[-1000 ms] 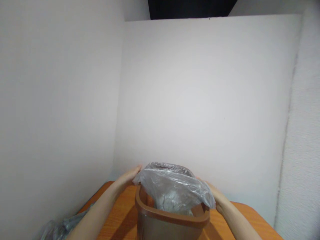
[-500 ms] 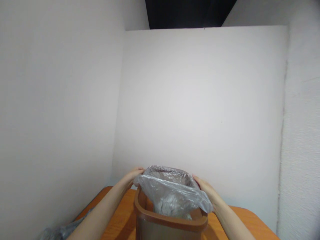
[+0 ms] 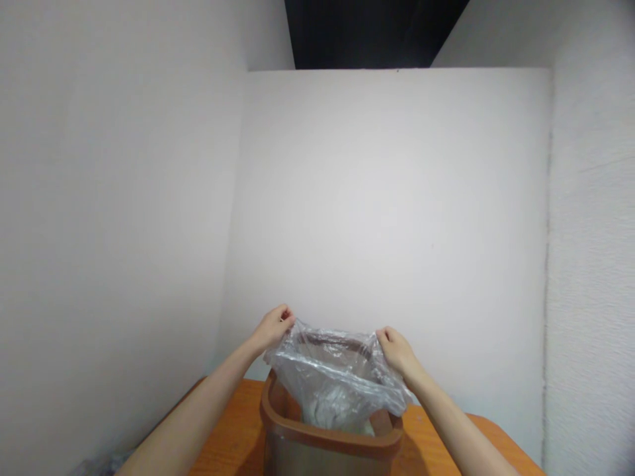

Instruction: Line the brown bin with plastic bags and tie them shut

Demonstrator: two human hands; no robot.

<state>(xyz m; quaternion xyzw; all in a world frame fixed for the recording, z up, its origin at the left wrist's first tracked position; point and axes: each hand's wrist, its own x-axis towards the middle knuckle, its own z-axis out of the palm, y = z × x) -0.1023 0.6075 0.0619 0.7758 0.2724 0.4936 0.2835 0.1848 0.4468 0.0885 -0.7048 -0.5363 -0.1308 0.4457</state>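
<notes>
- Centrally, a brown-rimmed bin [image 3: 331,436] stands on an orange-brown table [image 3: 233,420], its mouth facing up; the base is out of view.
- A clear, crinkled bag [image 3: 330,390] hangs in the bin's mouth. It covers the far part of the rim, while the near part is bare. One long fold of film crosses above the mouth, and the lower film bunches inside the bin.
- The left hand [image 3: 275,326] is above the bin's far left corner, thumb and fingertips pressed together, pinching the bag's edge.
- The right hand [image 3: 395,349] is above the bin's far right corner, fingers curled in and pinching the edge there. The film rises to a small peak at each hand.
- The bag looks very light, thin and limp: it probably folds at any touch, clings to itself, slips on the smooth rim and could tear under a sharp tug.
- Its edge seems the best hold, pinched at two well-separated spots, so that the film spreads instead of bunching.
- The bin looks stiff and fairly light; its thick rim would give a firm grip.
- Behind the bin is a white wall [image 3: 387,198].
</notes>
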